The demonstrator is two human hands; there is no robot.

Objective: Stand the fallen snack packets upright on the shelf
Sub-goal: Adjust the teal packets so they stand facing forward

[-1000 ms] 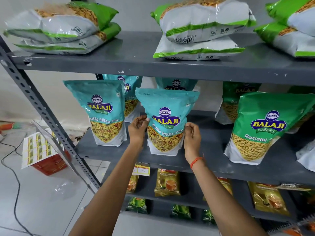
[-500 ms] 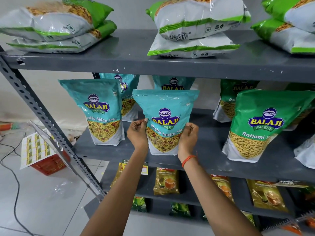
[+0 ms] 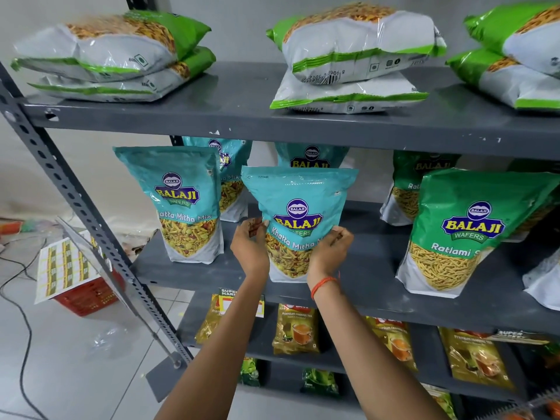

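Observation:
A teal Khatta Mitha Mix packet point(image 3: 298, 201) stands upright at the front of the middle grey shelf point(image 3: 363, 295). My left hand point(image 3: 250, 248) grips its left side and my right hand point(image 3: 330, 251) grips its right side, both near the lower half. Another teal packet point(image 3: 181, 201) stands upright to its left, and two more teal packets stand behind. A green Ratlami packet point(image 3: 466, 228) stands to the right. On the top shelf point(image 3: 242, 116), green-and-white packets lie flat in stacks at the left point(image 3: 106, 56), middle point(image 3: 354, 56) and right point(image 3: 521, 56).
A slanted perforated steel upright point(image 3: 75, 201) runs down the left of the rack. Tea packets point(image 3: 295, 328) fill the lower shelf. A red crate point(image 3: 88, 295) with a printed sheet and a black cable point(image 3: 18, 298) lie on the tiled floor at left.
Both hands stayed on the teal packet's sides while it settled a little more upright on the shelf. The view shifted slightly upward.

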